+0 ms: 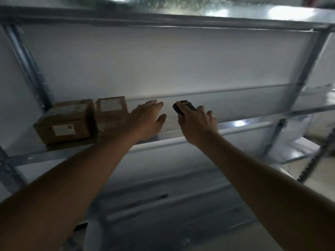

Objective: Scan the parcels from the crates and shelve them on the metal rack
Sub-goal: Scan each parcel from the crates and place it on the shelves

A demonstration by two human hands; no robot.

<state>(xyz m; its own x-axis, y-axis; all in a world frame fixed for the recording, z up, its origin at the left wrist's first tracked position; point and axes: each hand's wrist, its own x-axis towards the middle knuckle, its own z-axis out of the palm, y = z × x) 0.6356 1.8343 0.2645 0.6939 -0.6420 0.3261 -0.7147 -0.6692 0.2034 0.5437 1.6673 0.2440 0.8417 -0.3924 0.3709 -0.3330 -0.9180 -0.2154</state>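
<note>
We are reaching our flat, empty left hand just right of two brown cardboard parcels on the grey metal rack shelf; our right hand is gripping a small black scanner.

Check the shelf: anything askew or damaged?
Nothing stands out. Two cardboard parcels sit flat, side by side at the shelf's left end. Left hand open beside them; right hand grips the scanner.
</note>
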